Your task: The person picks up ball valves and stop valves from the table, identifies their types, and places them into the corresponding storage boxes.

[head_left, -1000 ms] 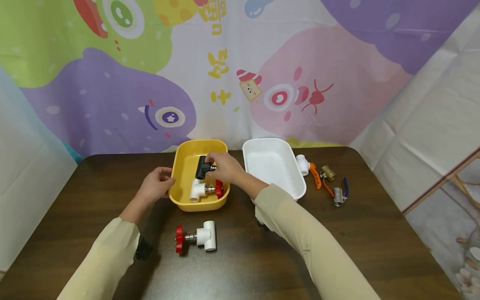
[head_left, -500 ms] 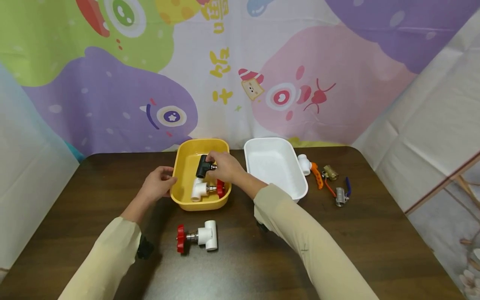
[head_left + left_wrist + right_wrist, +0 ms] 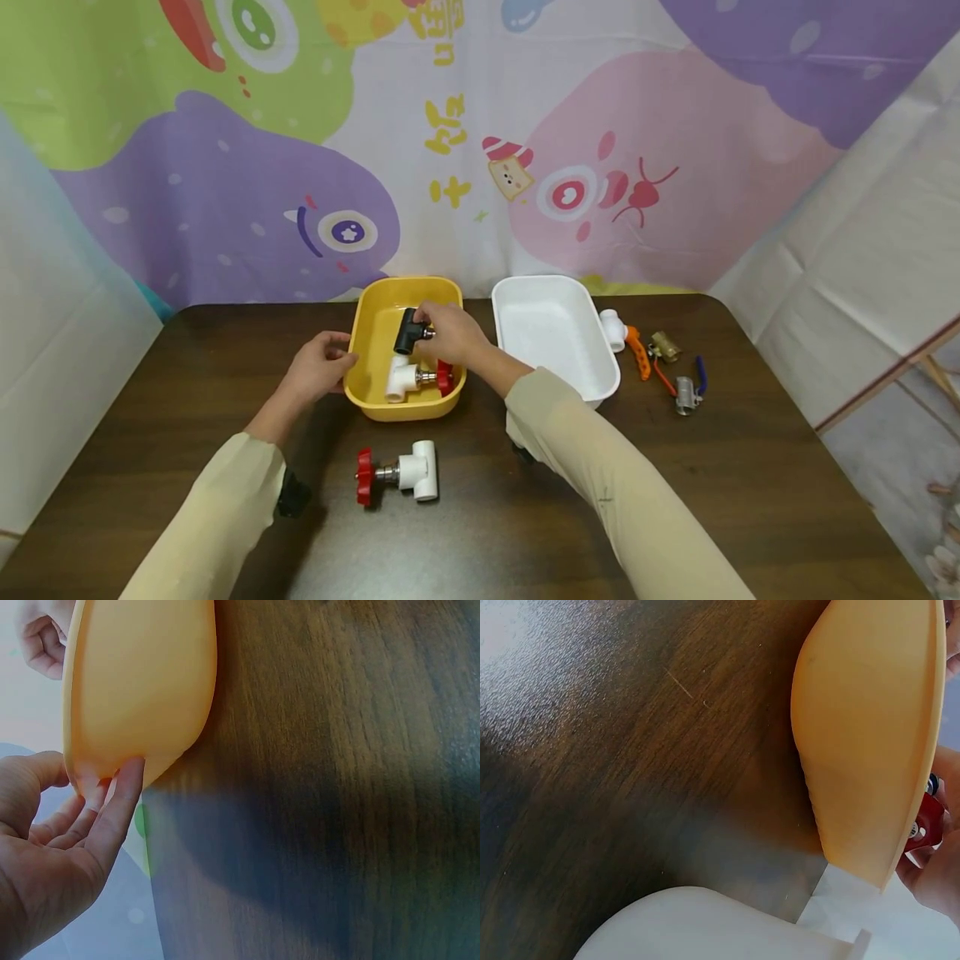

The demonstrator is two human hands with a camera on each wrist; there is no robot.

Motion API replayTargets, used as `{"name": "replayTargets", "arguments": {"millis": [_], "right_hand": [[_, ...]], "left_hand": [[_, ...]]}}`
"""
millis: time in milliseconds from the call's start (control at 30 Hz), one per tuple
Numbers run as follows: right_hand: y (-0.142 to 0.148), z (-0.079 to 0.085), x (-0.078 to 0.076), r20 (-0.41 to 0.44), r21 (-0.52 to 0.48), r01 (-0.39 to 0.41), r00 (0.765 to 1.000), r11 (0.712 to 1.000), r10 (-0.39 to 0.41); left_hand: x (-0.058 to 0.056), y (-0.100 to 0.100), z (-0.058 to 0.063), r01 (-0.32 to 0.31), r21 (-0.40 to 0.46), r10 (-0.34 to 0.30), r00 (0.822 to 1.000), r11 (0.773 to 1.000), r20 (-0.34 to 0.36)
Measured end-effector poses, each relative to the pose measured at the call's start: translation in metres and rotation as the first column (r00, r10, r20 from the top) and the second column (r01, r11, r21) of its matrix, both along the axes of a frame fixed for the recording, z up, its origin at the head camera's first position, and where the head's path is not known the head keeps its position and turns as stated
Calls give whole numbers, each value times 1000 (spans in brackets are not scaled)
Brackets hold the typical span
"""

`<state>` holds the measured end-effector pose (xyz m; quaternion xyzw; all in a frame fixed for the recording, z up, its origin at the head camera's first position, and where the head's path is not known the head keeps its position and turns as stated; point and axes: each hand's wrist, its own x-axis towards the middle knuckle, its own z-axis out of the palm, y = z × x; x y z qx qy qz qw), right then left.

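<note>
My right hand (image 3: pixel 453 335) grips a black tee-shaped valve (image 3: pixel 408 332) over the yellow tray (image 3: pixel 365 329), its fingers hiding the stem's far end. Below it in the tray lies a white tee valve (image 3: pixel 402 379) with a red handwheel (image 3: pixel 445 378). At the tray's left side, my left hand (image 3: pixel 318 367) holds the rim; the left wrist view has the thumb at the edge and the fingers (image 3: pixel 124 796) against the outer wall. In the right wrist view, a red handwheel (image 3: pixel 928 823) shows beside my right hand (image 3: pixel 939 874). Another white tee valve (image 3: pixel 418 472) with a red handwheel lies in front of the tray.
A white tray (image 3: pixel 555 333) stands right of the yellow one. Beyond it lie a white valve with an orange handle (image 3: pixel 637 353), a brass valve (image 3: pixel 664 347) and a steel ball valve (image 3: pixel 686 395) with a blue handle. A printed cloth (image 3: pixel 450 233) hangs behind the table.
Everything in the head view has shifted slightly to the right together. Both hands keep their places at the yellow tray, and the black valve stays in the right hand.
</note>
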<state>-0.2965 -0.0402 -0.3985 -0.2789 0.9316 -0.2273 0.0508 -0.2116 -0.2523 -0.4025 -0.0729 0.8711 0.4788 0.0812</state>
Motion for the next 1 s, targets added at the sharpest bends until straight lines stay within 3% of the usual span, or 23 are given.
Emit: {"name": "replayTargets", "arguments": {"millis": [633, 1000], "right_hand": [[-6, -8, -3, -48, 16, 11, 999, 1000, -11], [-10, -9, -3, -33, 51, 29, 999, 998, -27]], "left_hand": [[0, 0, -1, -7, 6, 7, 1000, 1000, 2], [0, -1, 0, -5, 13, 5, 1000, 1000, 11]]}}
